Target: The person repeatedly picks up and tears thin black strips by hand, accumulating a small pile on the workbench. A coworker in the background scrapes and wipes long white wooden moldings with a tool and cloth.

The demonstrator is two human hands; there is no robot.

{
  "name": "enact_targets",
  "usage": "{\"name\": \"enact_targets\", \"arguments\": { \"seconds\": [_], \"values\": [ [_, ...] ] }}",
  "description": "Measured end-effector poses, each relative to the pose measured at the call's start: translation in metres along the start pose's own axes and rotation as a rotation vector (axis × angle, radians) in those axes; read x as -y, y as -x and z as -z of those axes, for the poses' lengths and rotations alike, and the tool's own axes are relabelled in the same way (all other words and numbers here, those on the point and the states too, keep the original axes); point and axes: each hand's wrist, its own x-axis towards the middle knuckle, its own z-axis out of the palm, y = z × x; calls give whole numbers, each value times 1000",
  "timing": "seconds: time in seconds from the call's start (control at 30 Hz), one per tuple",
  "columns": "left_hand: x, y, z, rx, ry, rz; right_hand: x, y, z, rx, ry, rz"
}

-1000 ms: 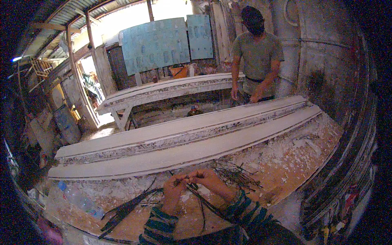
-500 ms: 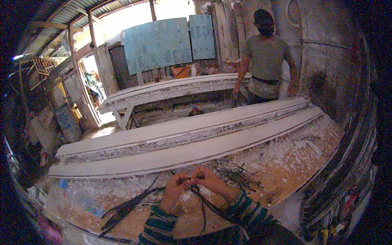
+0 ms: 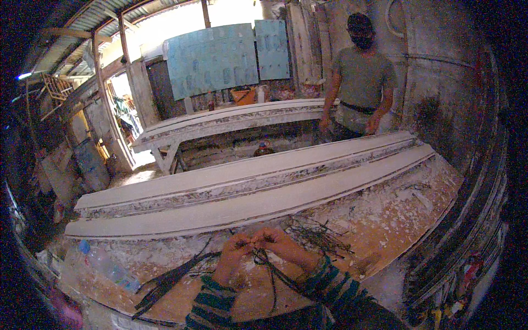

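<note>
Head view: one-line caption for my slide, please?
Left hand and right hand pinch dark strands before long pale strips; a co-worker stands beyond.

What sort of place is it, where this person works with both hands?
Probably a small workshop, perhaps for plaster-like mouldings: long white strips lie on a worktop littered with white flakes, under a corrugated roof.

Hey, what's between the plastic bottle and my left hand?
In the head view, a bundle of dark strips lies between the plastic bottle and your left hand.
</note>
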Motion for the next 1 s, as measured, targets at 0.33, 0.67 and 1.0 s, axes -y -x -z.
{"name": "enact_targets", "arguments": {
  "seconds": [0.33, 0.67, 1.0],
  "values": [
    [-6, -2, 2, -142, -26, -175, -2, -1, -14, -55, -89, 121],
    [-17, 2, -1, -247, -152, -219, 19, 7, -5, -17, 111, -17],
    [-23, 10, -12, -103, 95, -160, 33, 11, -16, -122, 582, 59]
  ]
}}
